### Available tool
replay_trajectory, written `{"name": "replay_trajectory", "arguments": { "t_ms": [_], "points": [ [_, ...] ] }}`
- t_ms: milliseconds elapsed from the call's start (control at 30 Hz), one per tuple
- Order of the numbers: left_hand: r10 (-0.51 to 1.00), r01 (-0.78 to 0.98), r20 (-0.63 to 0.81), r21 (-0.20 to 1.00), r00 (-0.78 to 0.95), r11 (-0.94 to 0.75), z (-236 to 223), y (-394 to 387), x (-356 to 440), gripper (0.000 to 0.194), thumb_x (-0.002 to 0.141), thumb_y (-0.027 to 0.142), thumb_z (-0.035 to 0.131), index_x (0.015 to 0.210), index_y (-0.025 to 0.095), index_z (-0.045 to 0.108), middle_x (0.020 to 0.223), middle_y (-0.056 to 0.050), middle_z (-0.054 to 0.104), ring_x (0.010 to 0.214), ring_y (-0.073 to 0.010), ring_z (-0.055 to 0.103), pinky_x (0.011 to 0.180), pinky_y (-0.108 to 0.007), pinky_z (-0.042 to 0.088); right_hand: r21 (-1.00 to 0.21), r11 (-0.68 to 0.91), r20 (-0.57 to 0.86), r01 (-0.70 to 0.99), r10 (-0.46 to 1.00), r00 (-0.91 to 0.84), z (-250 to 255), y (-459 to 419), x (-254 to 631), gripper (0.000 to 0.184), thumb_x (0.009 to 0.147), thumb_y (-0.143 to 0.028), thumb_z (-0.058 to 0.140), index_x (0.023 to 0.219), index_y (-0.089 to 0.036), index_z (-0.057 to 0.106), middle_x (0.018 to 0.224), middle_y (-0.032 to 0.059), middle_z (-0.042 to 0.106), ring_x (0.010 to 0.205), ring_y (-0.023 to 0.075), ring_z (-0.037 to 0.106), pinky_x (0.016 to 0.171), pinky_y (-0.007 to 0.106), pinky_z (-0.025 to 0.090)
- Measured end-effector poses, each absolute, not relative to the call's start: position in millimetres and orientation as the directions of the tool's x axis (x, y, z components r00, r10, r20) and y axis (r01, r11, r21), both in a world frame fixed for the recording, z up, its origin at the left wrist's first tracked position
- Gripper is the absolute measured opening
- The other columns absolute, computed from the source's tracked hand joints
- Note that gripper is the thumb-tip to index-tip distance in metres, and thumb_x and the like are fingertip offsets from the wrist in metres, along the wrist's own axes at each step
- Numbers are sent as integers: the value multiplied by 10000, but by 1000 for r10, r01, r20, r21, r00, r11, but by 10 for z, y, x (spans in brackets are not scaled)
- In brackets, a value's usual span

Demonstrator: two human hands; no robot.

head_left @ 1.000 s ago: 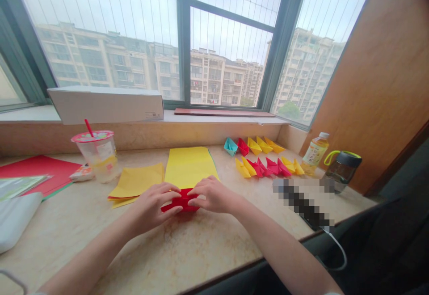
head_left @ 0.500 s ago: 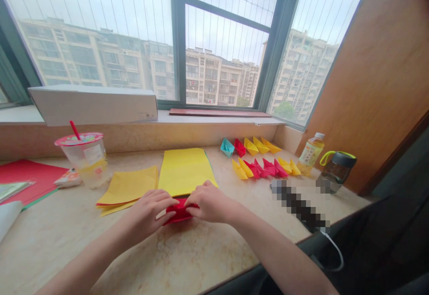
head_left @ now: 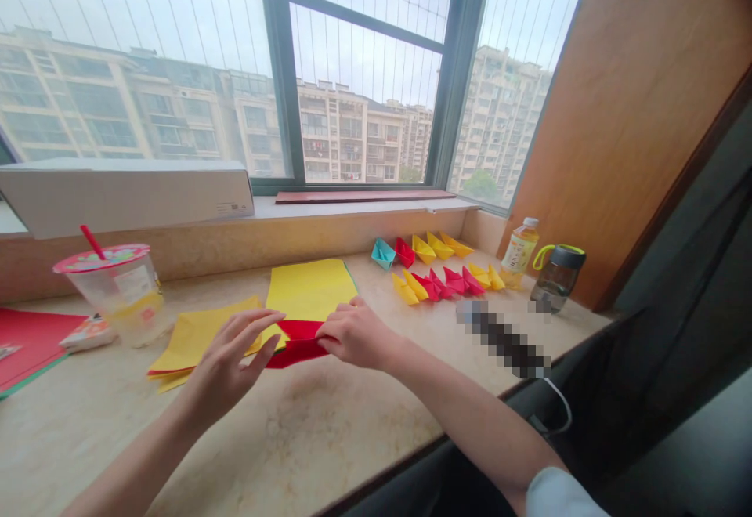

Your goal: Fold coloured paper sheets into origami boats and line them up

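A folded piece of red paper is spread partly apart along its crease, just in front of a yellow sheet stack. My right hand pinches the paper's right end. At its left end my left hand has thumb and fingers apart, the fingertips close to the paper's edge; whether they touch it I cannot tell. Loose yellow-orange sheets lie behind my left hand, with a red edge showing under them.
Folded paper boats in blue, red and yellow stand in two rows at the back right. Beyond them are a tea bottle and a dark water bottle. A plastic cup with a straw stands left. A blurred-out item with a white cable lies right.
The red paper has been lifted a little and its folds spread wider. My left hand's fingers have come apart from their pinch. The camera view has turned slightly right.
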State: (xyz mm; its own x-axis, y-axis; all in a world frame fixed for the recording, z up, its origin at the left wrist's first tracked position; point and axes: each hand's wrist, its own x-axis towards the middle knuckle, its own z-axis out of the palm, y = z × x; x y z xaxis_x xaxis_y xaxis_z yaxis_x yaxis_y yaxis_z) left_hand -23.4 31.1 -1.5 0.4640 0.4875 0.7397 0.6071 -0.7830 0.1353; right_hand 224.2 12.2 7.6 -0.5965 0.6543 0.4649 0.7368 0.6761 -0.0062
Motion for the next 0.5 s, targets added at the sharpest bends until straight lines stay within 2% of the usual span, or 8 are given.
{"name": "replay_trajectory", "arguments": {
  "t_ms": [100, 200, 233, 300, 367, 433, 500],
  "points": [
    [493, 631, 749, 131, 443, -765, 2, 389, -349, 221, 924, 345, 517, 981, 200, 675, 1057, -97, 687, 1036, -248, 629, 938, -381, 496, -20, 604, 529, 797, 682, -504, 220, 80, 2354, 207, 950, -252, 546, 846, -206, 720, 813, 26, 740, 790, 169, 619, 802, 333, 316],
    [518, 650, 732, 137, 442, -748, -26, 461, -431, 241, 921, 362, 510, 899, 199, 687, 1002, -93, 713, 973, -240, 656, 900, -378, 523, -29, 469, 549, 883, 745, -378, 378, -47, 2692, 228, 976, -284, 504, 968, -229, 726, 922, 37, 748, 883, 178, 632, 874, 333, 330],
    [528, 652, 725, 145, 442, -744, -43, 479, -441, 247, 919, 364, 509, 890, 199, 690, 994, -92, 719, 963, -239, 662, 894, -380, 528, -23, 378, 524, 925, 793, -311, 418, -106, 2870, 239, 980, -307, 496, 1010, -240, 724, 975, 42, 747, 942, 184, 631, 907, 331, 333],
    [542, 651, 714, 159, 443, -742, -80, 504, -438, 264, 914, 371, 504, 885, 195, 698, 1000, -99, 723, 962, -243, 667, 893, -390, 533, -4, 69, 428, 998, 902, -61, 470, -246, 3308, 248, 969, -353, 506, 1095, -287, 709, 1080, 32, 734, 1049, 190, 618, 960, 319, 334],
    [552, 650, 707, 170, 443, -741, -116, 521, -419, 295, 908, 382, 490, 882, 189, 710, 1032, -115, 718, 985, -259, 666, 905, -412, 531, -2, -129, 399, 992, 909, 119, 482, -408, 3804, 276, 959, -307, 499, 1110, -233, 718, 1088, 98, 732, 1056, 240, 629, 962, 363, 354],
    [560, 649, 701, 182, 441, -739, -153, 539, -402, 332, 902, 396, 468, 866, 184, 721, 1057, -132, 711, 1001, -277, 663, 909, -434, 530, -6, -294, 359, 956, 892, 276, 450, -574, 4278, 309, 953, -271, 473, 1053, -158, 743, 1028, 165, 739, 991, 277, 663, 897, 378, 407],
    [579, 647, 682, 199, 448, -736, -189, 560, -394, 353, 900, 405, 454, 868, 183, 727, 1067, -139, 708, 998, -282, 667, 904, -439, 533, -11, -423, 314, 906, 859, 405, 371, -712, 4661, 304, 931, -249, 484, 1013, -143, 756, 1016, 186, 738, 969, 296, 678, 863, 382, 434]
  ]
}}
